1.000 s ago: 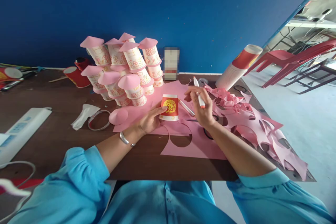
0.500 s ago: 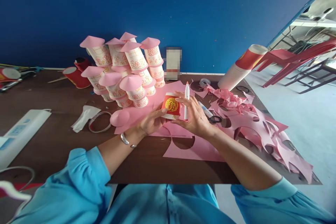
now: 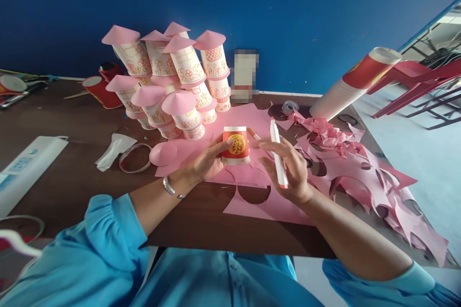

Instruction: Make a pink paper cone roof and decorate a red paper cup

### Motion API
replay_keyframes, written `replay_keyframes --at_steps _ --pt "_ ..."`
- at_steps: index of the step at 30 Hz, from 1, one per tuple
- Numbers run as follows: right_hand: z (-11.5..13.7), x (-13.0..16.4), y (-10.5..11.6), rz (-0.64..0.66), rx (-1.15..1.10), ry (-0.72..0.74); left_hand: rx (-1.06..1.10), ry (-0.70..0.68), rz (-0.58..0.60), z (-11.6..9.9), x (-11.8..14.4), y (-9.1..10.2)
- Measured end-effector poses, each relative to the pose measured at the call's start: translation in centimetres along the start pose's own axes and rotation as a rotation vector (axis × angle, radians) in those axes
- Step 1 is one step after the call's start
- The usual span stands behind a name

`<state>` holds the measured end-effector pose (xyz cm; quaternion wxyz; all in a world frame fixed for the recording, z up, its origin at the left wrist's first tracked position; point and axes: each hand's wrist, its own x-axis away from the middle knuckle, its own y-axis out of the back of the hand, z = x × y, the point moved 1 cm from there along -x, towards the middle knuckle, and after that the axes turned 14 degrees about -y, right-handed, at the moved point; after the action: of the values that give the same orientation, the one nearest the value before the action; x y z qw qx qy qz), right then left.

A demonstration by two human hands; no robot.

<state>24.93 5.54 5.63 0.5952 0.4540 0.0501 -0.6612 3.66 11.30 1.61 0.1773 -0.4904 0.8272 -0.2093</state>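
My left hand (image 3: 206, 162) grips an upturned red paper cup (image 3: 235, 146) with a gold emblem, standing on pink paper (image 3: 266, 201) at the table's middle. My right hand (image 3: 292, 169) holds a white marker with an orange end (image 3: 278, 158), just right of the cup and apart from it. A second marker (image 3: 254, 134) lies behind the cup. A pile of decorated white cups with pink cone lids (image 3: 173, 86) stands behind and to the left.
Pink paper offcuts (image 3: 360, 168) cover the right side of the brown table (image 3: 72, 187). A tilted stack of paper cups (image 3: 355, 84) lies at the far right. A pink cone (image 3: 163, 153), a tape ring (image 3: 135, 158) and a white power strip (image 3: 25, 165) sit left. Red chairs (image 3: 418, 81) stand beyond.
My right hand has let go of the cup's side and drawn back to the right with the marker, now tilted. The left hand keeps the cup, which stands upright again.
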Motion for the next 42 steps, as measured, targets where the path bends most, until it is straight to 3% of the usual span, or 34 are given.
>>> replay_keyframes --at_steps 7,15,21,42 --pt "2.9 0.8 0.9 0.050 0.064 0.306 -0.065 -0.029 -0.038 0.1 0.1 -0.1" --pt "3.9 0.9 0.4 0.068 -0.026 0.099 -0.151 -0.030 -0.017 -0.5 0.3 -1.1" --pt "3.2 1.1 -0.2 0.003 0.073 0.164 -0.185 -0.051 0.032 -0.6 0.3 -1.3" --pt "3.3 1.9 -0.9 0.033 0.098 0.208 -0.246 -0.052 0.101 -1.4 0.8 -1.6"
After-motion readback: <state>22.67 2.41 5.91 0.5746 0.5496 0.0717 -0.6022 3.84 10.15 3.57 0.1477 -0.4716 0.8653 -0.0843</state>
